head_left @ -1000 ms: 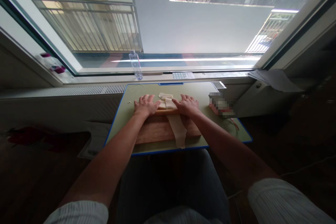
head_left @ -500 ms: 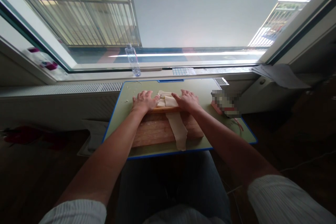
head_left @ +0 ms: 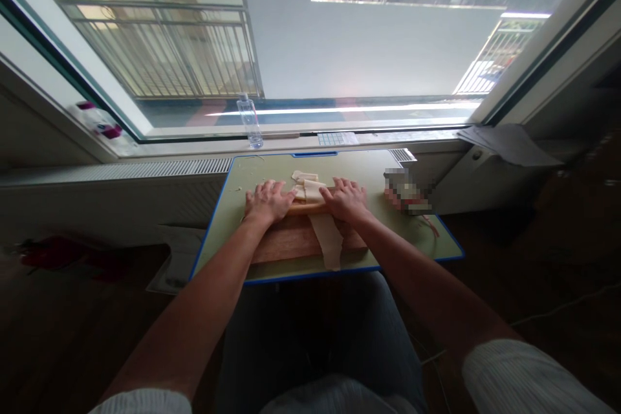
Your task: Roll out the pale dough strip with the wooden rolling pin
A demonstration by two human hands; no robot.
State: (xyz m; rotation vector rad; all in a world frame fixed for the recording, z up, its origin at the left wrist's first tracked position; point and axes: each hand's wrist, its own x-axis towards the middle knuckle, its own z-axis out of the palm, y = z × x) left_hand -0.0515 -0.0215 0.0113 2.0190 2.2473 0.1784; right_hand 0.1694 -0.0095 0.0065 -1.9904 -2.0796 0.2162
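Left grip [head_left: 268,201] and right grip [head_left: 347,199] on probable rolling pin [head_left: 306,208] across dough [head_left: 326,240].

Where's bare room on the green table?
Green table: back right, between right hand and blurred item; front left, between left forearm and the table's left edge. Crowded: middle, wooden board with rolling pin and dough strip over it.
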